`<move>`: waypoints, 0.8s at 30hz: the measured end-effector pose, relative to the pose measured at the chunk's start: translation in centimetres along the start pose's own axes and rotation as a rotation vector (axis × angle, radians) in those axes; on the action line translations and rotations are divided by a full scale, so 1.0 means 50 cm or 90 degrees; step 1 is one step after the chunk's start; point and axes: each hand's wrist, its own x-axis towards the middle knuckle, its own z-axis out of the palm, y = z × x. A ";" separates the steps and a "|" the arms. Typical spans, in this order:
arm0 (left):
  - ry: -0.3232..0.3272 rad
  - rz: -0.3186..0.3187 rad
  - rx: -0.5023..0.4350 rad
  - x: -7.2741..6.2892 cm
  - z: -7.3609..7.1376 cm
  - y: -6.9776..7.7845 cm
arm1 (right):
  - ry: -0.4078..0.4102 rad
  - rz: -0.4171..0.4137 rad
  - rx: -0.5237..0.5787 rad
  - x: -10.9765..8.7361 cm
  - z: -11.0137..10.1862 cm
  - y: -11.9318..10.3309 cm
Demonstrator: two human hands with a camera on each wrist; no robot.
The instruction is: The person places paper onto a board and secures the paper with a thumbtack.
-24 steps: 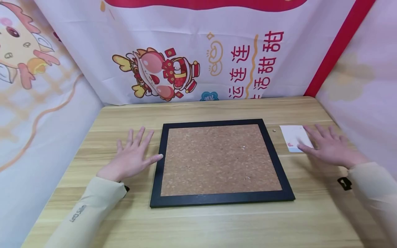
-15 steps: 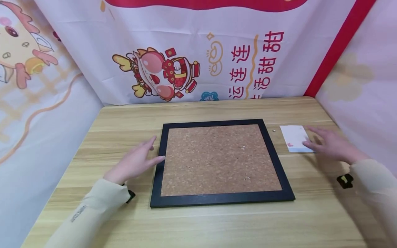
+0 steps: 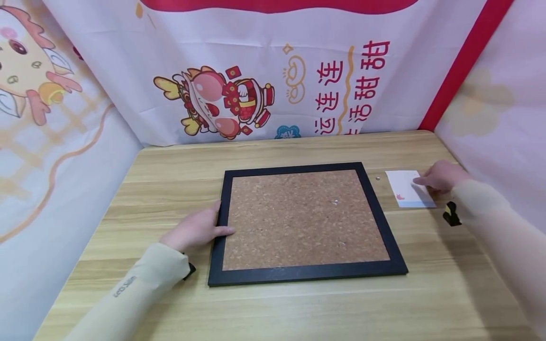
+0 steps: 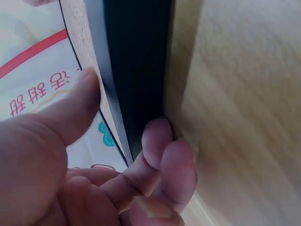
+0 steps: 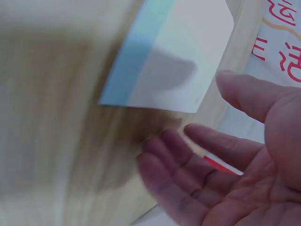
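A cork board [image 3: 298, 222] in a black frame lies flat on the table. At its left edge, my left hand [image 3: 196, 231] holds the frame: the thumb lies over onto the cork, and the left wrist view shows curled fingertips [image 4: 157, 136] against the frame's outer side [image 4: 138, 61]. To the right of the board lies a white card [image 3: 403, 189] with a blue strip and a small pink print. My right hand [image 3: 443, 176] hovers at the card's right edge. In the right wrist view its fingers are loosely bent beside the card [image 5: 183, 61], thumb apart, with nothing between them.
A tiny shiny object [image 3: 377, 178] lies on the wooden table [image 3: 307, 312] between board and card. Small pale spots [image 3: 335, 202] show on the cork. Printed cloth [image 3: 256, 42] hangs behind the table and along both sides.
My left hand has gone from spread fingers beside the board to holding its left edge. My right hand has moved inward and lower at the card, its fingers drawn together.
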 end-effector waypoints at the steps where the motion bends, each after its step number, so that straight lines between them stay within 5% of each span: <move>1: -0.002 0.003 0.002 -0.001 0.001 0.001 | -0.017 0.012 0.000 0.005 -0.001 -0.006; 6: -0.012 -0.003 0.017 -0.006 0.001 0.008 | -0.044 0.043 -0.048 0.017 0.005 -0.032; 19: -0.024 -0.022 0.005 -0.008 0.004 0.022 | 0.035 0.023 -0.128 0.045 0.025 -0.057; 24: -0.015 -0.021 -0.004 -0.011 0.004 0.022 | 0.055 0.021 -0.110 0.054 0.032 -0.044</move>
